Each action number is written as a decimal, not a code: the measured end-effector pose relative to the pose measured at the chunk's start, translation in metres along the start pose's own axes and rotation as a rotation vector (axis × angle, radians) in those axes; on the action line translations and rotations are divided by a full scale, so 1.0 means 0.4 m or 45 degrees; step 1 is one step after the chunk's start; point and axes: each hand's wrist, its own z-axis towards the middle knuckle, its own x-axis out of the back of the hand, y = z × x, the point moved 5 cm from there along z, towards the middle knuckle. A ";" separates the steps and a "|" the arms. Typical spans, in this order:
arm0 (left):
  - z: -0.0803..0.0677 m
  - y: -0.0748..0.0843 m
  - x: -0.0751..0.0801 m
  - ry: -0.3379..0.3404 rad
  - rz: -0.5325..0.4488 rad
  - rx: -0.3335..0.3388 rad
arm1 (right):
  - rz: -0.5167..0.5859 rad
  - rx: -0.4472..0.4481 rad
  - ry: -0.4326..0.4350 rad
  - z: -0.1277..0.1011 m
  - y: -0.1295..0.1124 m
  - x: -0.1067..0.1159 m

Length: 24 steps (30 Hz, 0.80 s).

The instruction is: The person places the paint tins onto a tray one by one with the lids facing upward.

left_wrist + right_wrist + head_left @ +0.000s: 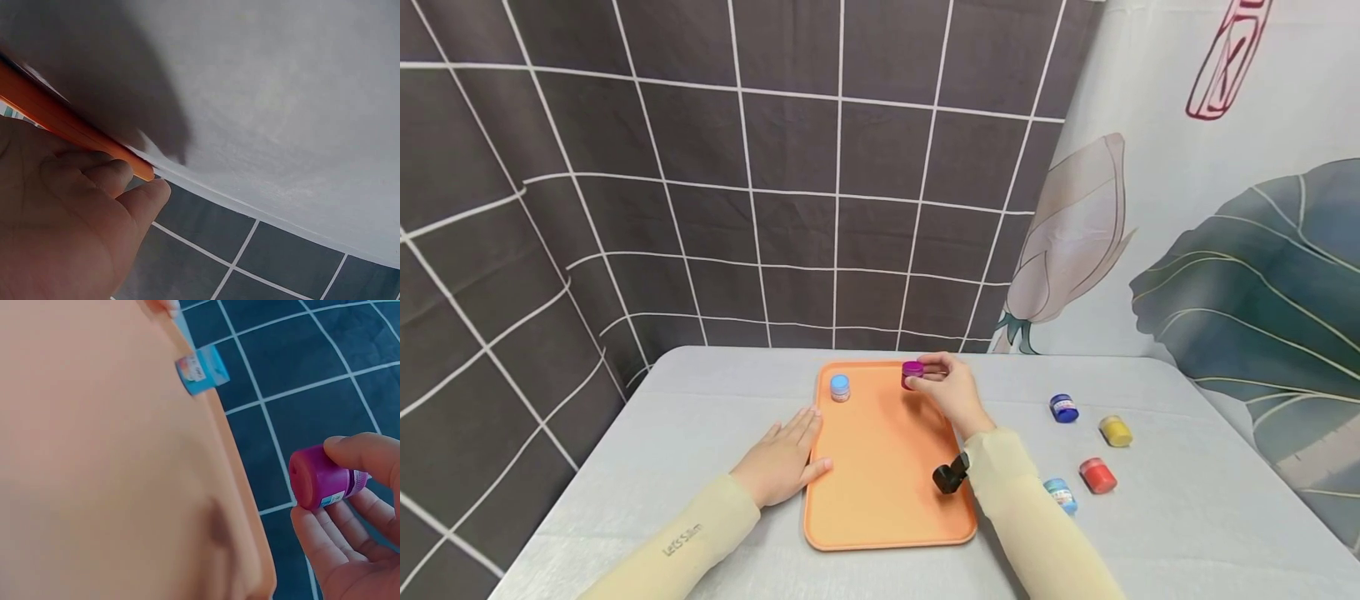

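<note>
My right hand [951, 392] pinches a small purple paint jar [319, 477] between thumb and fingers, over the far right corner of an orange tray [887, 467]. In the right wrist view the jar's base faces the camera and shows clear of the tray surface. Beside the tray's left edge lies my left hand [782, 458], fingers straight, its thumb and fingertips at the rim. A light blue paint jar [840, 388] stands upright in the tray's far left corner; the right wrist view also shows it near the rim.
To the right of the tray, on the white table [700, 400], are a dark blue jar [1063, 408], a yellow jar [1116, 431], a red jar [1098, 475] and another light blue jar [1060, 495], partly behind the right sleeve. A dark gridded curtain [790, 225] hangs behind the table.
</note>
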 end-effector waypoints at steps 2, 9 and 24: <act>0.000 0.001 0.002 -0.004 -0.005 0.004 | 0.013 -0.004 -0.007 0.001 0.001 -0.011; 0.005 -0.002 0.000 -0.002 -0.005 0.008 | 0.063 -0.005 -0.038 0.017 0.006 -0.056; 0.003 0.002 0.003 0.010 -0.016 0.013 | -0.104 0.003 -0.110 0.028 0.000 -0.136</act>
